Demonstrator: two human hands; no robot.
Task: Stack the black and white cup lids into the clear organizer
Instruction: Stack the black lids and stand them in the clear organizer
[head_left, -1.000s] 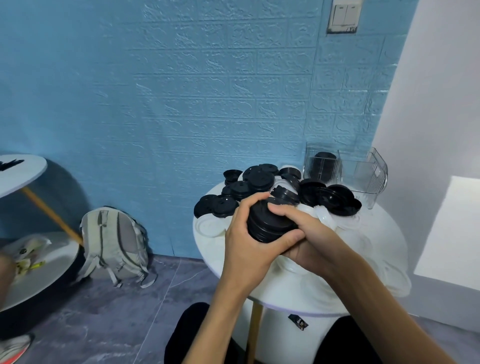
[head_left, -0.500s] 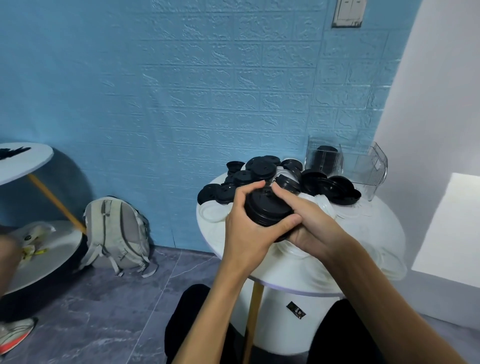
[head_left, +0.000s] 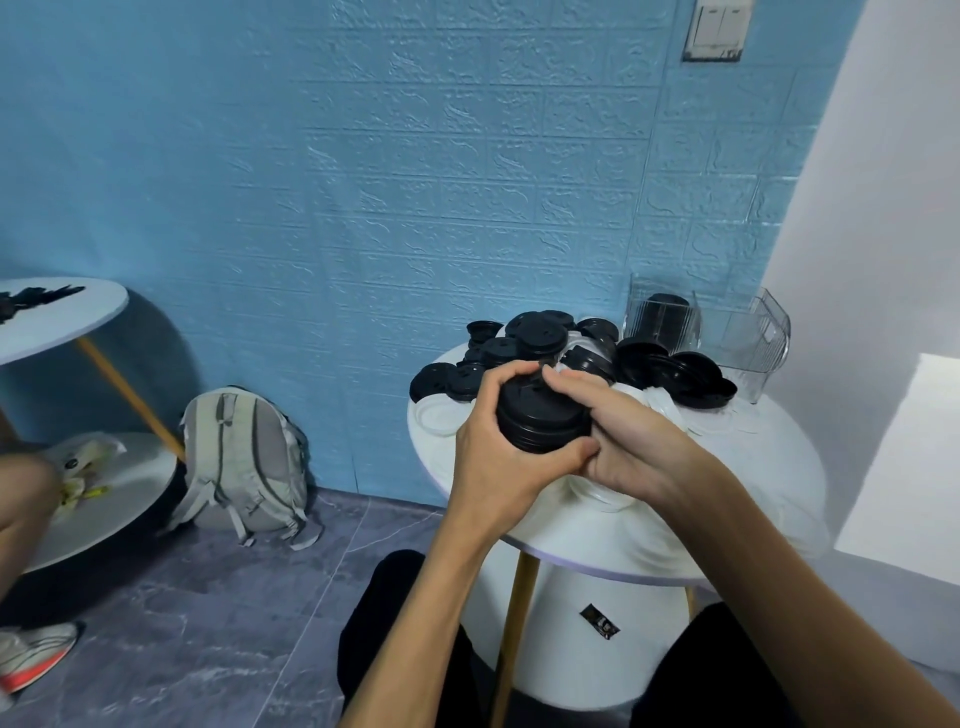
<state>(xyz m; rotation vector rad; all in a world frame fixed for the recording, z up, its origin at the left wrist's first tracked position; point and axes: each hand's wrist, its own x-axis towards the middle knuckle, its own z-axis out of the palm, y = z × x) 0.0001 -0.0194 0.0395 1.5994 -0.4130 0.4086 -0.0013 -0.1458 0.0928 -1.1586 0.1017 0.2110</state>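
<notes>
A stack of black lids (head_left: 540, 418) is held above the round white table (head_left: 649, 540). My left hand (head_left: 496, 447) grips its left side with thumb underneath, and my right hand (head_left: 628, 439) grips its right side with a finger across the top. Loose black lids (head_left: 535, 332) lie piled at the table's back, with white lids (head_left: 441, 418) spread beneath and beside them. The clear organizer (head_left: 748, 338) stands at the back right; its left compartment holds a row of black lids (head_left: 665, 322), its right one looks empty.
A blue textured wall runs close behind the table, a white wall at right. A grey backpack (head_left: 244, 462) leans on the floor at left beside a second two-tier white table (head_left: 57, 317). Another person's knee (head_left: 21, 493) and shoe (head_left: 31, 660) show at far left.
The stack and both hands stay together in front of me; my right index finger has slid across the top of the stack. The view has shifted slightly.
</notes>
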